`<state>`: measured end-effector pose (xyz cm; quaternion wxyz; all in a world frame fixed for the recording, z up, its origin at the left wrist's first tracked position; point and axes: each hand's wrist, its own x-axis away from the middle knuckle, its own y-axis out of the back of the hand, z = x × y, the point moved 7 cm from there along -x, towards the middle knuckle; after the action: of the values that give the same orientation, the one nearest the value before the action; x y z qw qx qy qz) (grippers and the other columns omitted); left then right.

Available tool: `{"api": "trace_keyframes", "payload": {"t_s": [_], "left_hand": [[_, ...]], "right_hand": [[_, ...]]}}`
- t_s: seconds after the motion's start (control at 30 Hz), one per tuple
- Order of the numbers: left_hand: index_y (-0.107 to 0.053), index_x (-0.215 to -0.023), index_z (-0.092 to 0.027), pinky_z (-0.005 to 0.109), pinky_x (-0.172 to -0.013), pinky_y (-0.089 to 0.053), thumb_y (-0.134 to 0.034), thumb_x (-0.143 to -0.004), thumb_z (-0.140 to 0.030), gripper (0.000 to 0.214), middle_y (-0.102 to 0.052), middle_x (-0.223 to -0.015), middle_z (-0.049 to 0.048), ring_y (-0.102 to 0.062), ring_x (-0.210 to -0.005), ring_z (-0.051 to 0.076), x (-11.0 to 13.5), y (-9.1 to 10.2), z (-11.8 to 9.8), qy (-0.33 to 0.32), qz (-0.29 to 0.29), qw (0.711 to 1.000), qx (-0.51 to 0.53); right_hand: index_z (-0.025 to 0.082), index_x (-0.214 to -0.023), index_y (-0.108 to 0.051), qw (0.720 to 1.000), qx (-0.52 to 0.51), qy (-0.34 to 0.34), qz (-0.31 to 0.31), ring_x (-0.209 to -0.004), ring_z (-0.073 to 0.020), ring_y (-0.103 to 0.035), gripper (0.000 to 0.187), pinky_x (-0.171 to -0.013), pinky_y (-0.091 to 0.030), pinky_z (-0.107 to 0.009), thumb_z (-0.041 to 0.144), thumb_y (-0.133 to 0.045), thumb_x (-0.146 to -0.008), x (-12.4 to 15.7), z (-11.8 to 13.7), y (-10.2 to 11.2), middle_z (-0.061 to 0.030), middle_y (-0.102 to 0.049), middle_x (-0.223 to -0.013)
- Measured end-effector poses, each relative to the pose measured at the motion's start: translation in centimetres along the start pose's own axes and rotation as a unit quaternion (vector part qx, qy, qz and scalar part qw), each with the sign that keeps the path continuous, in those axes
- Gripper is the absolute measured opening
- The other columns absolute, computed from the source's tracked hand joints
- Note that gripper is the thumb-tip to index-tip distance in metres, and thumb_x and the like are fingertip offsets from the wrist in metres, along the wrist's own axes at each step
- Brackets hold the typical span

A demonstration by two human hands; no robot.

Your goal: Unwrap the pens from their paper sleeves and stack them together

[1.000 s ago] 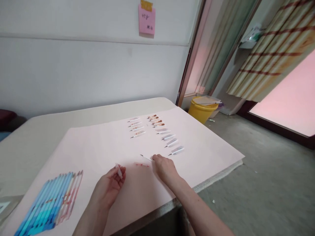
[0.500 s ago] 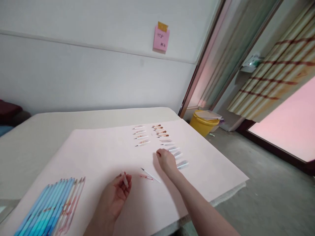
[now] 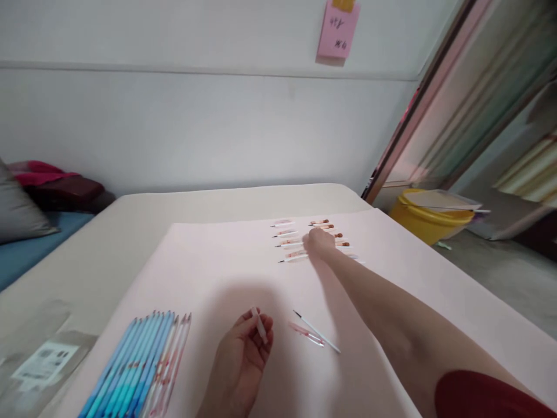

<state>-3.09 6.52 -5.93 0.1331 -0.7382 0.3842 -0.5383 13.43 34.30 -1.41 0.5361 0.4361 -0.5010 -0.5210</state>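
Note:
My left hand holds a short, pale translucent tube, perhaps a pen part, between thumb and fingers. To its right on the pink sheet lie a white pen refill with a dark tip and a clear pink pen part. My right hand is stretched far forward, between a column of white refills with small clear parts and a column of brown-topped pieces. Its fingers are curled together, and whatever is in them is hidden.
A row of blue and pink pens lies at the lower left. Beside it is a clear plastic bag with a label. A yellow bucket stands past the right table edge. The wall bounds the far side.
My right hand has moved forward, from beside the nearer parts to the far ones between the columns. My left hand still holds the tube. The view has turned left.

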Motion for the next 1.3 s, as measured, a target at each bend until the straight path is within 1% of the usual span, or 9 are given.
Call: {"api": "trace_keyframes", "payload": {"t_s": [0.1, 0.17, 0.37, 0.43, 0.5, 0.6, 0.83, 1.1, 1.3], "left_hand": [[-0.058, -0.086, -0.015, 0.025, -0.065, -0.051, -0.062, -0.071, -0.006, 0.018, -0.062, -0.081, 0.0059, -0.064, -0.074, 0.014, 0.3, -0.4, -0.3, -0.012, 0.017, 1.000, -0.017], [-0.058, -0.088, -0.016, 0.024, -0.065, -0.050, -0.064, -0.071, -0.008, 0.020, -0.063, -0.088, 0.0064, -0.063, -0.078, 0.014, 0.7, -0.6, -0.5, -0.027, 0.024, 0.999, -0.038], [-0.057, -0.091, -0.019, 0.026, -0.063, -0.051, -0.064, -0.071, -0.010, 0.023, -0.063, -0.099, 0.0076, -0.063, -0.081, 0.015, 1.6, -1.0, 0.1, -0.039, 0.038, 0.996, -0.076], [-0.056, -0.090, -0.017, 0.028, -0.065, -0.052, -0.064, -0.071, -0.008, 0.022, -0.064, -0.097, 0.0088, -0.064, -0.081, 0.016, 1.8, -1.0, 0.5, -0.042, 0.051, 0.996, -0.065], [-0.056, -0.087, -0.015, 0.028, -0.066, -0.053, -0.062, -0.071, -0.004, 0.020, -0.064, -0.093, 0.0101, -0.065, -0.081, 0.017, 2.0, -1.0, 0.9, -0.043, 0.062, 0.996, -0.050], [-0.056, -0.081, -0.012, 0.027, -0.067, -0.054, -0.059, -0.073, -0.001, 0.013, -0.065, -0.086, 0.0105, -0.065, -0.080, 0.018, 2.4, -1.0, 1.1, -0.044, 0.067, 0.996, -0.025], [-0.058, -0.073, -0.007, 0.024, -0.067, -0.056, -0.055, -0.074, 0.001, 0.009, -0.065, -0.080, 0.0123, -0.065, -0.076, 0.017, 3.7, -1.1, 1.9, -0.039, 0.069, 0.997, 0.007], [-0.060, -0.069, -0.004, 0.024, -0.068, -0.056, -0.054, -0.074, 0.003, 0.011, -0.065, -0.076, 0.0129, -0.065, -0.075, 0.016, 3.8, -1.4, 2.3, -0.031, 0.064, 0.997, 0.008], [-0.060, -0.070, -0.005, 0.024, -0.065, -0.056, -0.053, -0.075, 0.002, 0.011, -0.065, -0.076, 0.0131, -0.065, -0.072, 0.016, 4.1, -1.7, 2.8, -0.030, 0.075, 0.997, -0.004]], "right_hand": [[0.003, -0.092, -0.061, 0.997, -0.065, 0.031, -0.011, -0.092, -0.0250, -0.060, 0.019, -0.076, -0.043, -0.033, 0.015, -0.052, -0.081, 1.0, 0.0, 0.9, -0.0208, -0.063, -0.094], [0.007, -0.086, -0.062, 0.992, -0.109, 0.057, -0.023, -0.086, -0.0232, -0.062, 0.017, -0.071, -0.043, -0.030, 0.013, -0.046, -0.080, 3.3, -0.5, 1.5, -0.0175, -0.065, -0.087], [0.018, -0.069, -0.053, 0.959, -0.257, 0.118, -0.018, -0.053, -0.0107, -0.058, 0.014, -0.053, -0.041, -0.019, 0.019, -0.042, -0.078, 16.3, -2.0, 1.0, 0.0027, -0.059, -0.053], [0.019, -0.066, -0.051, 0.887, -0.448, 0.112, 0.009, -0.044, -0.0109, -0.053, 0.010, -0.046, -0.038, -0.020, 0.022, -0.047, -0.075, 20.3, -2.0, 0.4, 0.0050, -0.052, -0.047], [0.018, -0.068, -0.054, 0.824, -0.555, 0.103, 0.043, -0.044, -0.0110, -0.050, 0.009, -0.045, -0.039, -0.021, 0.025, -0.052, -0.074, 23.4, -1.5, 0.0, 0.0050, -0.051, -0.048], [0.017, -0.073, -0.059, 0.784, -0.609, 0.100, 0.066, -0.048, -0.0113, -0.052, 0.009, -0.049, -0.042, -0.022, 0.024, -0.054, -0.074, 26.2, -0.6, 0.0, 0.0027, -0.055, -0.052], [0.017, -0.070, -0.059, 0.786, -0.604, 0.122, 0.046, -0.052, -0.0113, -0.054, 0.007, -0.051, -0.043, -0.021, 0.020, -0.056, -0.074, 28.1, 0.7, 1.1, 0.0022, -0.055, -0.054], [0.019, -0.072, -0.061, 0.827, -0.538, 0.157, -0.033, -0.057, -0.0112, -0.057, 0.008, -0.054, -0.046, -0.020, 0.019, -0.055, -0.077, 28.4, 0.3, 2.6, 0.0002, -0.059, -0.063], [0.018, -0.069, -0.059, 0.820, -0.542, 0.173, -0.062, -0.056, -0.0103, -0.058, 0.009, -0.054, -0.047, -0.020, 0.018, -0.055, -0.077, 28.8, 0.3, 3.0, -0.0017, -0.063, -0.072]]}}
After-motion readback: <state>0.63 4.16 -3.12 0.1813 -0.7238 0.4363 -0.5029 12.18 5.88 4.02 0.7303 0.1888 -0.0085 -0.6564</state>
